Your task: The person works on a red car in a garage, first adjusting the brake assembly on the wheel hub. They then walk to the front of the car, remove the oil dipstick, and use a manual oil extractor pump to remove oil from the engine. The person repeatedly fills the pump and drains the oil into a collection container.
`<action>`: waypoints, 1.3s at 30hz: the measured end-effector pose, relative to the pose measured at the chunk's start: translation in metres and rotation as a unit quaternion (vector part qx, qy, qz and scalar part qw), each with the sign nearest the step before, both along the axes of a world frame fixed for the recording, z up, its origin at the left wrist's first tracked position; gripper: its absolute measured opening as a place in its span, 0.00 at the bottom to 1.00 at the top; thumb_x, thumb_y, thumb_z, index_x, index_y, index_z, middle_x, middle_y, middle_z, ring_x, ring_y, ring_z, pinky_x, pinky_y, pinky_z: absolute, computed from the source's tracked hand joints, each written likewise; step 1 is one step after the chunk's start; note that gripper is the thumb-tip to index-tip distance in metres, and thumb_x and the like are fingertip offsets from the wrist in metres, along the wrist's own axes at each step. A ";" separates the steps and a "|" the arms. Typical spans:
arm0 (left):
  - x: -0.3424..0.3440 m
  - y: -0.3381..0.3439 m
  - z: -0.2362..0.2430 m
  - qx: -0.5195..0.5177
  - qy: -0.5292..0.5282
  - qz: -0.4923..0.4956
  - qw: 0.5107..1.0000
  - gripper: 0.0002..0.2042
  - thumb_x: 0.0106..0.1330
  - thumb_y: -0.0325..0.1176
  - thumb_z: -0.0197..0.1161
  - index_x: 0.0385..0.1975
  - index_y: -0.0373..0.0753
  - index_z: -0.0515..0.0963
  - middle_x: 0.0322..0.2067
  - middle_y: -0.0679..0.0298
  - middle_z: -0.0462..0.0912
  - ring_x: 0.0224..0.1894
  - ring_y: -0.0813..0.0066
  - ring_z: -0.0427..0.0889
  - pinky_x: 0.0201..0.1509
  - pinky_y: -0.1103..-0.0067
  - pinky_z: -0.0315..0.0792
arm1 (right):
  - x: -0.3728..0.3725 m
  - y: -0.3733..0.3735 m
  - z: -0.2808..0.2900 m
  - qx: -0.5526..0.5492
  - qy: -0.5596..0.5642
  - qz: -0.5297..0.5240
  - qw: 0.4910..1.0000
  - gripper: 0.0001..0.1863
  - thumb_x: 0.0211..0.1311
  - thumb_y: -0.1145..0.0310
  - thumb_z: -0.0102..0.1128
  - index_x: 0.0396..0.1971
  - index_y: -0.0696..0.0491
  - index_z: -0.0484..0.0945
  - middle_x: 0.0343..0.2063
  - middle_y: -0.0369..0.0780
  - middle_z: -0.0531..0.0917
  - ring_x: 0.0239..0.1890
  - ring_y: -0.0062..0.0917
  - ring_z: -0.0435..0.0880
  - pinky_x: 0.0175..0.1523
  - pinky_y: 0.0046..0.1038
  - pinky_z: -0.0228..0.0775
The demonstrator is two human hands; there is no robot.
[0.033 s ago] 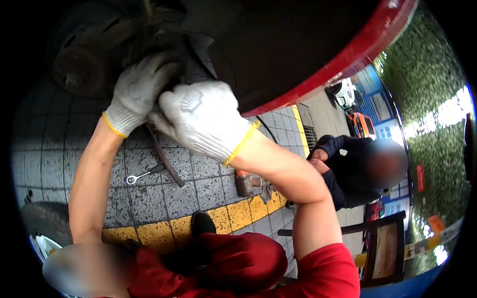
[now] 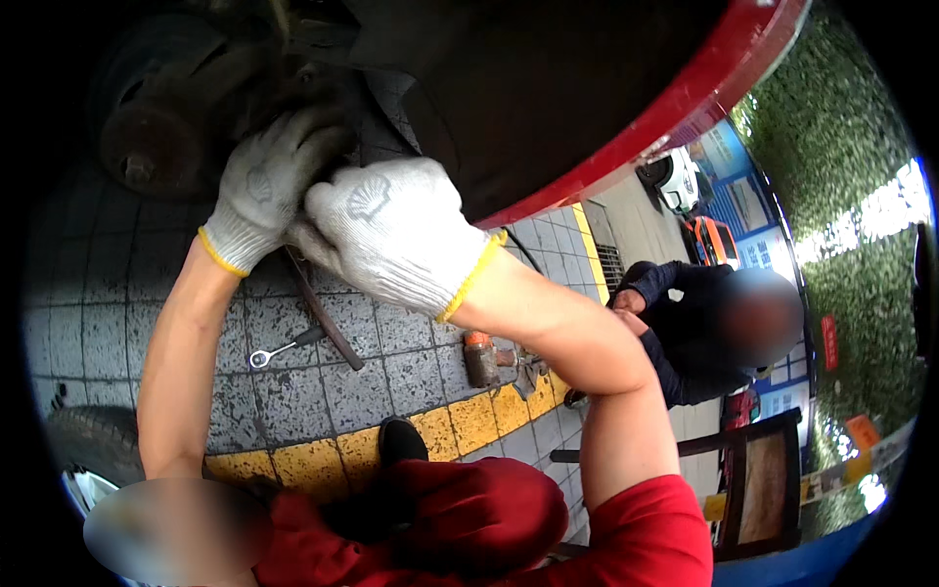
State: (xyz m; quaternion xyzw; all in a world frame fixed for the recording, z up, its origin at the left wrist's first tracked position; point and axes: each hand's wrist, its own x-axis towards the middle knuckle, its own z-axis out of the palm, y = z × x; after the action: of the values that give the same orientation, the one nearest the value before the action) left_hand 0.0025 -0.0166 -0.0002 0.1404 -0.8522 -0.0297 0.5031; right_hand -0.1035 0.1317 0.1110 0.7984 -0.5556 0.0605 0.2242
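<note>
My left hand (image 2: 266, 186), in a white knit glove with a yellow cuff, reaches up into the dark wheel assembly (image 2: 147, 152) beneath a red car (image 2: 606, 152). Its fingers curl inward, and shadow hides what they grip. Close against it is my right hand (image 2: 386, 225), gloved alike and closed into a fist. Whatever lies inside that fist is hidden from view. A long dark bar (image 2: 331, 323) slants down from below the two hands; its upper end passes out of sight behind them, so I cannot tell whether a hand holds it.
On the grey tiles lie a ratchet wrench (image 2: 284, 348) and an impact wrench (image 2: 482, 360) with an orange part. A tyre (image 2: 93, 440) is at the lower left. A person in dark clothing (image 2: 675, 338) is at the right, near a dark-framed chair (image 2: 763, 489). A yellow stripe (image 2: 469, 421) crosses the floor.
</note>
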 end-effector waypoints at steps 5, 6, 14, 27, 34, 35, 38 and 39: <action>-0.001 0.010 0.004 0.013 0.007 -0.042 0.999 0.20 0.63 0.36 0.68 0.56 0.41 0.83 0.60 0.61 0.83 0.60 0.55 0.84 0.62 0.64 0.81 | 0.002 0.004 0.012 0.066 0.028 -0.008 0.997 0.18 0.66 0.53 0.67 0.24 0.51 0.84 0.21 0.43 0.85 0.23 0.37 0.87 0.28 0.39 0.79; -0.001 0.010 0.004 0.011 0.009 -0.039 0.999 0.21 0.63 0.36 0.68 0.56 0.41 0.83 0.60 0.61 0.83 0.60 0.54 0.84 0.62 0.64 0.81 | 0.004 0.004 0.012 0.064 0.043 -0.007 0.997 0.18 0.65 0.53 0.67 0.24 0.52 0.84 0.22 0.43 0.85 0.24 0.37 0.88 0.28 0.39 0.79; -0.005 -0.016 -0.031 0.076 0.076 -0.093 0.990 0.23 0.66 0.38 0.71 0.58 0.37 0.81 0.56 0.53 0.86 0.54 0.49 0.86 0.61 0.63 0.81 | 0.028 0.002 0.041 0.080 0.121 -0.012 0.989 0.18 0.57 0.52 0.70 0.33 0.54 0.85 0.31 0.43 0.86 0.34 0.36 0.89 0.36 0.38 0.80; -0.006 -0.001 -0.012 0.084 -0.004 -0.036 0.996 0.28 0.56 0.36 0.80 0.58 0.37 0.81 0.55 0.52 0.85 0.58 0.46 0.84 0.60 0.63 0.79 | 0.021 0.001 0.063 0.149 0.351 -0.065 0.922 0.19 0.67 0.61 0.65 0.54 0.50 0.90 0.55 0.37 0.88 0.59 0.31 0.82 0.57 0.35 0.72; -0.004 0.002 -0.001 0.008 0.035 -0.051 0.998 0.22 0.62 0.31 0.71 0.58 0.36 0.83 0.62 0.54 0.83 0.59 0.50 0.85 0.61 0.66 0.82 | 0.016 0.012 0.046 0.210 0.142 -0.070 0.965 0.20 0.60 0.56 0.71 0.44 0.57 0.88 0.40 0.47 0.89 0.42 0.33 0.90 0.42 0.39 0.81; -0.004 0.003 -0.001 0.013 0.037 -0.056 0.998 0.21 0.63 0.31 0.71 0.58 0.36 0.83 0.62 0.54 0.83 0.60 0.50 0.85 0.61 0.66 0.82 | 0.018 0.013 0.045 0.242 0.103 -0.084 0.961 0.21 0.60 0.56 0.71 0.44 0.57 0.87 0.39 0.47 0.89 0.41 0.33 0.91 0.40 0.39 0.82; -0.004 -0.001 -0.001 0.017 0.026 -0.063 0.998 0.20 0.67 0.32 0.67 0.59 0.38 0.82 0.62 0.54 0.82 0.61 0.50 0.85 0.61 0.66 0.81 | 0.009 0.003 0.028 0.194 0.093 -0.044 0.976 0.15 0.62 0.60 0.69 0.39 0.57 0.89 0.32 0.46 0.90 0.34 0.36 0.92 0.34 0.40 0.82; -0.003 -0.001 0.000 0.006 0.020 -0.060 0.998 0.20 0.67 0.32 0.67 0.59 0.37 0.82 0.62 0.54 0.82 0.61 0.50 0.85 0.62 0.66 0.81 | 0.008 -0.001 0.025 0.193 0.100 -0.039 0.975 0.14 0.62 0.61 0.68 0.38 0.57 0.89 0.31 0.46 0.90 0.33 0.36 0.92 0.33 0.41 0.82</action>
State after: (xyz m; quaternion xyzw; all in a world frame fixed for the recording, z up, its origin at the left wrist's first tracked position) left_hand -0.0010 -0.0180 -0.0003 0.0916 -0.8488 -0.0681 0.5162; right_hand -0.0955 0.1309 0.1359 0.8061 -0.5626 -0.1366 0.1227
